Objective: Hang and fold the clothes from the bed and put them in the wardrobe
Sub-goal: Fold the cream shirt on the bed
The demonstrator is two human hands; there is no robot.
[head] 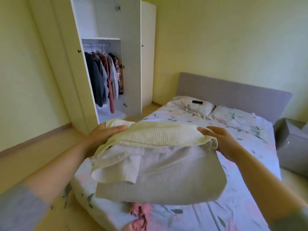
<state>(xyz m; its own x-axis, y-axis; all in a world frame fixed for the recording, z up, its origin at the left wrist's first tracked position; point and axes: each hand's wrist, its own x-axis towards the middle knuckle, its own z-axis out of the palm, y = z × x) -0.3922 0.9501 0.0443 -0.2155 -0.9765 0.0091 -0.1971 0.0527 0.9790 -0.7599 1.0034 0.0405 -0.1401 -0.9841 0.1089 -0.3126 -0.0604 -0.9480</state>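
I hold a pale cream ribbed knit sweater [160,157] in the air over the bed [241,205], folded over on itself. My left hand [101,135] grips its upper left edge, thumb on top. My right hand [221,142] grips the upper right edge. The sweater's lower part hangs down and hides part of the mattress. A crumpled pink garment [140,215] lies on the floral sheet below the sweater. The white wardrobe [106,67] stands open at the back left, with several garments [103,79] hanging on its rail.
Two floral pillows [200,107] lie against the grey headboard [233,90], a small black object [197,102] on the left one. A grey upholstered piece [291,144] stands to the right of the bed. Wooden floor [33,160] runs between bed and wardrobe.
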